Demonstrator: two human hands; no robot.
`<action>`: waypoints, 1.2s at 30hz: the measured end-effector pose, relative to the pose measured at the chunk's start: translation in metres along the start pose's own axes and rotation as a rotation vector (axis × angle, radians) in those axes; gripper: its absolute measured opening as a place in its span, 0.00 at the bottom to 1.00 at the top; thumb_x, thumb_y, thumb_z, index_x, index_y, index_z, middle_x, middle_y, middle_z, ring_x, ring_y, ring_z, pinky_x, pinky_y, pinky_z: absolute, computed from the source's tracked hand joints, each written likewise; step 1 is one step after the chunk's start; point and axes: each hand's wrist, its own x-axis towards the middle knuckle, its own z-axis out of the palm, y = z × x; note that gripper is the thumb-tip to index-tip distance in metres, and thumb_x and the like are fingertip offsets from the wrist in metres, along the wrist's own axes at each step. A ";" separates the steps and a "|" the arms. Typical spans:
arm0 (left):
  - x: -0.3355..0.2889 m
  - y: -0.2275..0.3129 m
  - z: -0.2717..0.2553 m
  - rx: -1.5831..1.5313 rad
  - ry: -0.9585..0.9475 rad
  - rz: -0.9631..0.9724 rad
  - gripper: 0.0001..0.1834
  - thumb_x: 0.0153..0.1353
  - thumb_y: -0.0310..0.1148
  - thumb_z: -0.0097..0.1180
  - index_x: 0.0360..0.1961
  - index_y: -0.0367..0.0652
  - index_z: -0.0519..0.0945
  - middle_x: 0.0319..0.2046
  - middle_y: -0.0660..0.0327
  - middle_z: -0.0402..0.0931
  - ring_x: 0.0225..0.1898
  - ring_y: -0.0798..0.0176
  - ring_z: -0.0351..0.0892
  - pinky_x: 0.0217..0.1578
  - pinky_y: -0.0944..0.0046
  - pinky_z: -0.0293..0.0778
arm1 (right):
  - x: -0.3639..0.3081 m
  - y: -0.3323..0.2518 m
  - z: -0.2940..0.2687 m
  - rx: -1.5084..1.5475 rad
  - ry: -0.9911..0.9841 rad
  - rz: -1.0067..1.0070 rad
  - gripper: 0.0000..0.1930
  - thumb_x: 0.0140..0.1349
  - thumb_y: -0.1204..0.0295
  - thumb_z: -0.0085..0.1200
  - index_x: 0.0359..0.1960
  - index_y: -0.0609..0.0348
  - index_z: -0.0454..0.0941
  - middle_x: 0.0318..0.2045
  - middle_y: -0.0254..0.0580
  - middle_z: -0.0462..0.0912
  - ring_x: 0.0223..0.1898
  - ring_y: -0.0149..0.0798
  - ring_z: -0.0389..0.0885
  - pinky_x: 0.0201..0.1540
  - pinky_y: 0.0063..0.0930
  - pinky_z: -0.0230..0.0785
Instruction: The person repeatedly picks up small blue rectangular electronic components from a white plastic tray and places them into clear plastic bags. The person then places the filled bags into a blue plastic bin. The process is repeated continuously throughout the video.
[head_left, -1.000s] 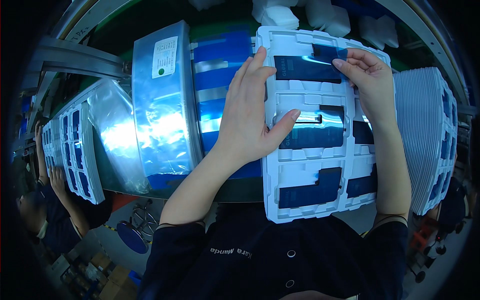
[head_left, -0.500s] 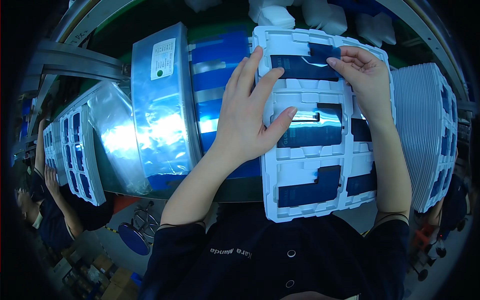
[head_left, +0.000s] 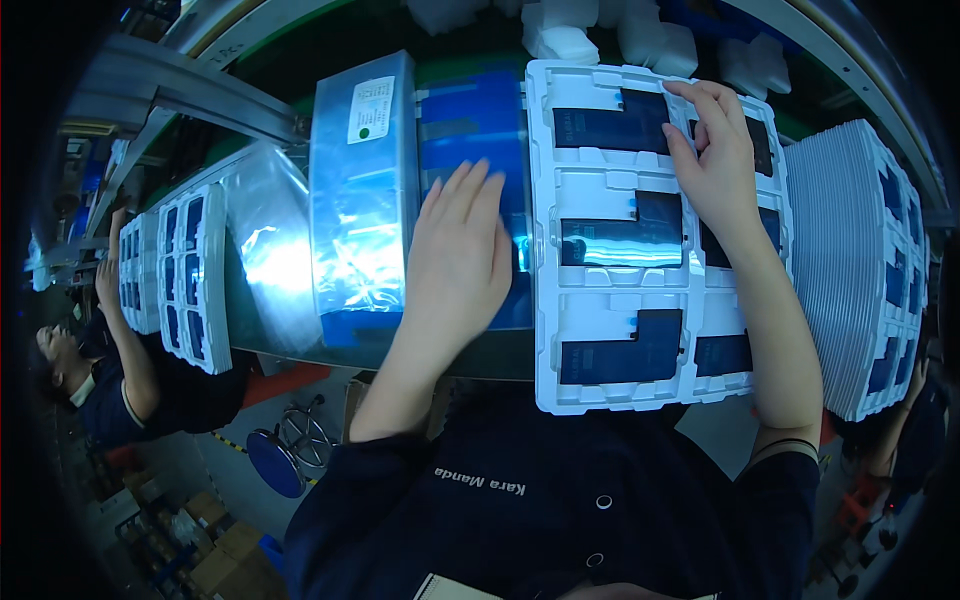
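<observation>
White plastic tray of dark blue parts, long axis running away from the person, right hand flat on its far end, fingers extended, left hand open on blue sheet beside it, gripping nothing.

Grey factory floor, blue stool

A factory assembly line: conveyor belt, stacked white trays, co-worker alongside.
</observation>
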 end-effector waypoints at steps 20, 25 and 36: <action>-0.057 0.029 -0.018 -0.111 0.445 -0.175 0.15 0.52 0.33 0.63 0.38 0.36 0.77 0.35 0.52 0.79 0.36 0.52 0.79 0.37 0.58 0.73 | -0.011 -0.010 -0.016 0.188 0.005 -0.006 0.13 0.52 0.68 0.62 0.40 0.54 0.80 0.42 0.38 0.73 0.34 0.32 0.73 0.33 0.22 0.67; -0.069 0.051 -0.110 -0.511 0.264 -0.107 0.17 0.46 0.36 0.69 0.32 0.36 0.79 0.23 0.54 0.77 0.22 0.56 0.77 0.23 0.65 0.70 | -0.021 -0.043 -0.035 0.621 -0.251 -0.179 0.12 0.53 0.63 0.62 0.38 0.53 0.81 0.38 0.36 0.79 0.41 0.33 0.76 0.38 0.23 0.68; 0.011 0.067 -0.086 -0.645 -0.003 0.276 0.26 0.34 0.36 0.75 0.35 0.38 0.79 0.31 0.63 0.78 0.30 0.66 0.76 0.34 0.69 0.71 | -0.064 -0.074 -0.074 0.993 -0.504 0.350 0.05 0.56 0.77 0.59 0.32 0.62 0.76 0.28 0.31 0.78 0.29 0.20 0.74 0.32 0.14 0.67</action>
